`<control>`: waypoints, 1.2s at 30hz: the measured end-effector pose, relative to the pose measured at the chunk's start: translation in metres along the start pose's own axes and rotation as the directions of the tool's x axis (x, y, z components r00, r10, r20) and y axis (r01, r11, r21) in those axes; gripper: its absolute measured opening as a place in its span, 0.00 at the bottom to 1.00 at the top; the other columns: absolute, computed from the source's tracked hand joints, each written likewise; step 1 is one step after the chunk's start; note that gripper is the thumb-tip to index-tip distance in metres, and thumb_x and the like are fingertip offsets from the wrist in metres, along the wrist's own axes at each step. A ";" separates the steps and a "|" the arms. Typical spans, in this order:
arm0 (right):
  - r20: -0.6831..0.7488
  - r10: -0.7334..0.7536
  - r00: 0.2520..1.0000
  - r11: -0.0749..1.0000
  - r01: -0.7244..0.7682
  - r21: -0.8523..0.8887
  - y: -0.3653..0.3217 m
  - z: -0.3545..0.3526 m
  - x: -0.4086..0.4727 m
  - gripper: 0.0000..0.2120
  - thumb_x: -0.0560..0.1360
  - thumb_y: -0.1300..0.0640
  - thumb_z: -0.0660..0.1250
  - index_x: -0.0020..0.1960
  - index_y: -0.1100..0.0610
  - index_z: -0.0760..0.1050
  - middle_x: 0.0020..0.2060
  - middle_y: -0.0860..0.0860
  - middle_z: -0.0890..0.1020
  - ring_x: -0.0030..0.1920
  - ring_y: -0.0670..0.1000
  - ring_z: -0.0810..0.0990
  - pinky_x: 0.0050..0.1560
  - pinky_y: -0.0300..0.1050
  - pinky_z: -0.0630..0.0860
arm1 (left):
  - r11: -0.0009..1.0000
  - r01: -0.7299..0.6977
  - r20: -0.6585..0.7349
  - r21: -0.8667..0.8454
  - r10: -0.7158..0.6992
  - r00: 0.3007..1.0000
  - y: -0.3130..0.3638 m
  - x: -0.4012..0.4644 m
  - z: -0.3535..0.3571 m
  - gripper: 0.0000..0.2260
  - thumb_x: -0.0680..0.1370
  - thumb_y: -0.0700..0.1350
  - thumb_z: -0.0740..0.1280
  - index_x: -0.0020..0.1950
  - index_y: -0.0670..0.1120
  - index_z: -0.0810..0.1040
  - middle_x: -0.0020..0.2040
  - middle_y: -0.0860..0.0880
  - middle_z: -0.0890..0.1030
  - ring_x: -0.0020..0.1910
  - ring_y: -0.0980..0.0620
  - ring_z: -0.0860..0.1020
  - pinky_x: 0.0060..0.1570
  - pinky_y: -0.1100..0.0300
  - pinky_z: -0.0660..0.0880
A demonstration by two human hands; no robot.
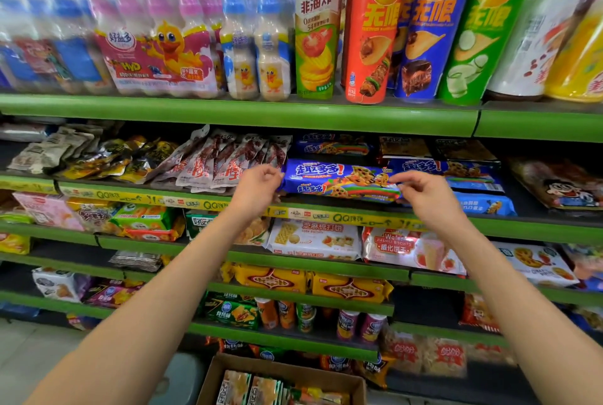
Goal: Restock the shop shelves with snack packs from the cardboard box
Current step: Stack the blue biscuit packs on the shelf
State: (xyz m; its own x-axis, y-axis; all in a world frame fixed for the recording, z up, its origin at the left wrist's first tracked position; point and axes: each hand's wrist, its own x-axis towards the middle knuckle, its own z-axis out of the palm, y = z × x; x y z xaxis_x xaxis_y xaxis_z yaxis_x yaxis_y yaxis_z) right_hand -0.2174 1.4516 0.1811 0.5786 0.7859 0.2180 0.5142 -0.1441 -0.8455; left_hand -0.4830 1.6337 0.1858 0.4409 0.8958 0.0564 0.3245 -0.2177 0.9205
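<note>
Both hands (257,189) (424,190), cookie pack (339,180) lengthwise left-right.

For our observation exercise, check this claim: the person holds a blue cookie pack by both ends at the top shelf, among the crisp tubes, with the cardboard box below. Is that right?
Not quite. The head view shows the left hand and right hand holding the blue cookie pack by both ends at the second shelf, not the top one; the crisp tubes stand a shelf above. The cardboard box is below, as stated.

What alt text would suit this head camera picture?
Two bare hands, left hand and right hand, hold a blue cookie pack by its ends at a green shop shelf; a cardboard box sits below.
</note>
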 end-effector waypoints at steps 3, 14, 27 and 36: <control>-0.022 -0.107 0.994 0.962 0.098 -0.253 -0.002 0.009 0.028 0.12 0.81 0.65 0.63 0.54 0.54 0.83 0.40 0.54 0.83 0.35 0.54 0.80 0.36 0.48 0.72 | 0.955 -0.046 -0.025 0.292 0.056 0.998 0.014 0.030 0.008 0.08 0.81 0.35 0.63 0.53 0.41 0.81 0.51 0.38 0.85 0.50 0.41 0.83 0.55 0.48 0.79; 0.103 -0.183 0.978 0.839 0.209 -0.503 0.019 0.022 0.053 0.13 0.79 0.61 0.63 0.60 0.57 0.81 0.49 0.59 0.85 0.49 0.59 0.82 0.47 0.48 0.73 | 0.656 -0.388 0.356 0.647 0.190 0.915 0.020 0.034 0.079 0.18 0.82 0.45 0.63 0.73 0.48 0.75 0.70 0.42 0.77 0.69 0.41 0.74 0.66 0.53 0.70; 0.165 -0.143 0.976 0.745 0.216 -0.631 0.051 -0.028 0.054 0.16 0.79 0.57 0.65 0.66 0.54 0.79 0.70 0.51 0.75 0.69 0.59 0.68 0.71 0.53 0.60 | 0.541 -0.176 0.181 0.822 0.045 0.983 0.011 0.101 0.131 0.20 0.85 0.50 0.57 0.78 0.60 0.66 0.77 0.44 0.67 0.77 0.39 0.61 0.74 0.31 0.54; 0.160 -0.120 0.980 0.769 0.194 -0.610 0.073 -0.056 0.049 0.15 0.79 0.57 0.67 0.65 0.56 0.80 0.69 0.53 0.76 0.69 0.59 0.69 0.72 0.56 0.62 | 0.537 -0.139 0.136 0.832 0.046 0.990 0.018 0.130 0.146 0.21 0.84 0.48 0.60 0.78 0.55 0.67 0.75 0.41 0.69 0.75 0.38 0.62 0.73 0.29 0.56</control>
State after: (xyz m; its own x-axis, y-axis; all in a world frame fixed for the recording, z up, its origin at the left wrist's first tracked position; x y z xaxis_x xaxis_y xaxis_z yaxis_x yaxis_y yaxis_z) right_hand -0.1161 1.4455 0.1571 0.4040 0.8836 0.2367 0.8932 -0.3252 -0.3106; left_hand -0.2976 1.6891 0.1535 0.5653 0.8236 0.0451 0.8089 -0.5643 0.1653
